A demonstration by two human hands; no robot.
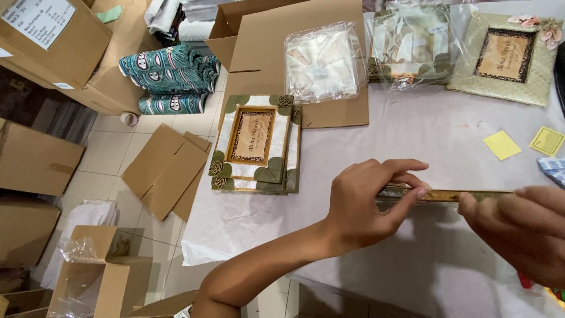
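My left hand [368, 203] and my right hand [521, 232] hold a flat picture frame [453, 195] edge-on above the grey table cover [412, 135]. The left fingers pinch its left end, the right fingers grip its right end. Only the frame's thin gold and green edge shows. A stack of picture frames [256, 144] with pale shell faces and green leaf corners lies at the table's left edge, beyond my left hand.
A flat cardboard sheet [265, 53] bears clear plastic bags [322, 62]. A bagged frame [409, 47] and a woven green frame [509, 56] lie at the back right. Yellow notes [501, 145] sit right. Cardboard boxes [53, 41], folded patterned cloth [170, 73] and flattened cardboard [165, 171] cover the floor left.
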